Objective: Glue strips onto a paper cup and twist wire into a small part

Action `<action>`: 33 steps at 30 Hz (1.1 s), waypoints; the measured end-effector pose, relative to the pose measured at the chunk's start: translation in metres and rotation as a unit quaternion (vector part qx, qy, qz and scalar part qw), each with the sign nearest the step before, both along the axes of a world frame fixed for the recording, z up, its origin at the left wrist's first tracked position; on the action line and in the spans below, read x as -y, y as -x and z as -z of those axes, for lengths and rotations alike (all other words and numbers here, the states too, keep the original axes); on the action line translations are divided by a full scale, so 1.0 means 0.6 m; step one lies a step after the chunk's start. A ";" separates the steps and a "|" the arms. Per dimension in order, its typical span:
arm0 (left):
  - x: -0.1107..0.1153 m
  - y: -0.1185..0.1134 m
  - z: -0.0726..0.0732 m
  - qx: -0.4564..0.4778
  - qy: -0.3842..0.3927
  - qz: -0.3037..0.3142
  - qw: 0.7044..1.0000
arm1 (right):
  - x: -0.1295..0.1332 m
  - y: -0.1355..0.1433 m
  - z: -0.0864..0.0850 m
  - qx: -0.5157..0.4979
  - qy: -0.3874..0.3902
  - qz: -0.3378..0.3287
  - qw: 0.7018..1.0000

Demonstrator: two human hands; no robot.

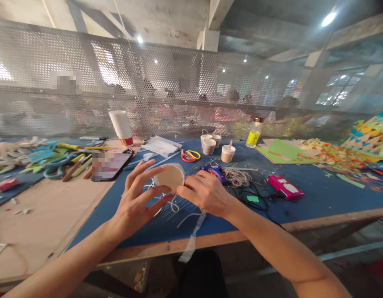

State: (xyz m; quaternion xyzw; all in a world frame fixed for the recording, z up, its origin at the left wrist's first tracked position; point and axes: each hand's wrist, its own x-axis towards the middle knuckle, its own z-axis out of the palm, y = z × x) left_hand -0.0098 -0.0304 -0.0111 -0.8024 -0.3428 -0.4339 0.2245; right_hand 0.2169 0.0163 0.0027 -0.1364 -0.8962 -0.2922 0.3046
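A white paper cup [169, 179] is tipped so its open mouth faces me, above the blue table mat. My left hand [138, 194] holds its left side, with some fingers spread and others reaching along the rim and under it. Closed fingers of my right hand [207, 191] pinch the cup's right edge; their tips are partly hidden. Below that hand, a pale striped ribbon [191, 244] hangs over the table's front edge. White cord [174, 205] and thin wires lie under the cup. Just beyond my right hand is a blue glue gun [216, 171].
Beyond my hands are red-and-yellow scissors [190, 156], several small wrapped cups [208, 145], a stack of paper cups [120, 126] and a bottle [254, 133]. A phone [112, 165] lies left; a twine bundle [238, 177] and pink box [285, 187] right. A perforated screen [179, 91] stands behind.
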 end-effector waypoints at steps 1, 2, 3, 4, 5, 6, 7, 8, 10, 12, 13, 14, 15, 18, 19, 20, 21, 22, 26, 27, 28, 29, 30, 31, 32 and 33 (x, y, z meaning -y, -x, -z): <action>0.000 -0.002 0.000 0.001 0.005 0.001 1.000 | 0.000 0.001 0.001 0.000 -0.001 -0.001 1.000; -0.001 -0.003 -0.001 0.003 0.010 0.004 1.000 | -0.001 0.001 0.002 0.001 -0.002 -0.001 1.000; -0.001 -0.005 -0.001 0.004 0.017 0.005 1.000 | -0.001 0.001 0.003 0.001 -0.001 -0.001 1.000; -0.001 -0.006 -0.001 0.007 0.025 0.006 1.000 | -0.001 0.001 0.004 0.001 0.001 -0.002 1.000; -0.001 -0.006 -0.001 0.013 0.030 0.008 0.999 | -0.002 0.001 0.004 0.001 0.004 -0.003 1.000; -0.002 -0.007 -0.001 0.021 0.034 0.009 0.999 | -0.002 0.001 0.005 0.002 0.008 -0.005 1.000; -0.002 -0.006 0.000 0.028 0.038 0.011 0.999 | -0.002 0.000 0.004 0.002 0.014 -0.007 1.000; -0.002 -0.006 0.000 0.036 0.042 0.012 0.998 | -0.002 0.000 0.004 0.001 0.021 -0.010 1.000; -0.003 -0.004 0.002 0.051 0.048 0.016 0.997 | -0.003 -0.002 0.003 -0.001 0.032 -0.012 0.999; -0.004 -0.002 0.004 0.080 0.043 0.022 0.996 | -0.004 -0.002 0.002 -0.007 0.041 -0.013 0.999; -0.004 -0.001 0.006 0.104 0.038 0.027 0.993 | -0.005 -0.003 0.002 -0.012 0.045 -0.015 0.999; -0.005 -0.001 0.007 0.131 0.037 0.033 0.990 | -0.005 -0.003 0.003 -0.017 0.050 -0.018 0.998; -0.005 -0.002 0.008 0.157 0.045 0.042 0.986 | -0.005 -0.002 0.003 -0.023 0.056 -0.022 0.998; -0.008 -0.006 0.008 0.213 0.127 0.080 0.965 | -0.005 0.000 0.007 -0.040 0.077 -0.034 0.996; -0.008 -0.007 0.007 0.224 0.166 0.095 0.955 | -0.005 0.001 0.008 -0.044 0.084 -0.037 0.995; -0.008 -0.009 0.007 0.233 0.205 0.109 0.944 | -0.005 0.003 0.009 -0.050 0.093 -0.040 0.994; -0.009 -0.010 0.007 0.241 0.244 0.122 0.932 | -0.004 0.004 0.010 -0.056 0.102 -0.044 0.992; -0.008 -0.011 0.007 0.247 0.278 0.132 0.919 | -0.004 0.006 0.011 -0.063 0.112 -0.049 0.990; -0.007 -0.009 0.011 0.277 0.356 0.149 0.880 | 0.001 0.013 0.011 -0.088 0.168 -0.074 0.979; -0.007 -0.007 0.012 0.284 0.363 0.149 0.875 | 0.002 0.014 0.010 -0.091 0.185 -0.078 0.975; -0.007 -0.006 0.013 0.290 0.369 0.149 0.870 | 0.004 0.014 0.009 -0.094 0.202 -0.082 0.972; -0.007 -0.004 0.014 0.293 0.375 0.151 0.866 | 0.005 0.014 0.008 -0.096 0.214 -0.084 0.968; -0.007 -0.003 0.014 0.295 0.379 0.153 0.864 | 0.007 0.014 0.006 -0.097 0.223 -0.085 0.966; -0.007 -0.002 0.014 0.295 0.380 0.155 0.863 | 0.008 0.014 0.005 -0.098 0.229 -0.087 0.965; -0.007 -0.001 0.014 0.294 0.377 0.154 0.864 | 0.008 0.014 0.004 -0.098 0.233 -0.089 0.963; -0.007 -0.001 0.013 0.295 0.372 0.150 0.867 | 0.009 0.013 0.002 -0.098 0.237 -0.092 0.962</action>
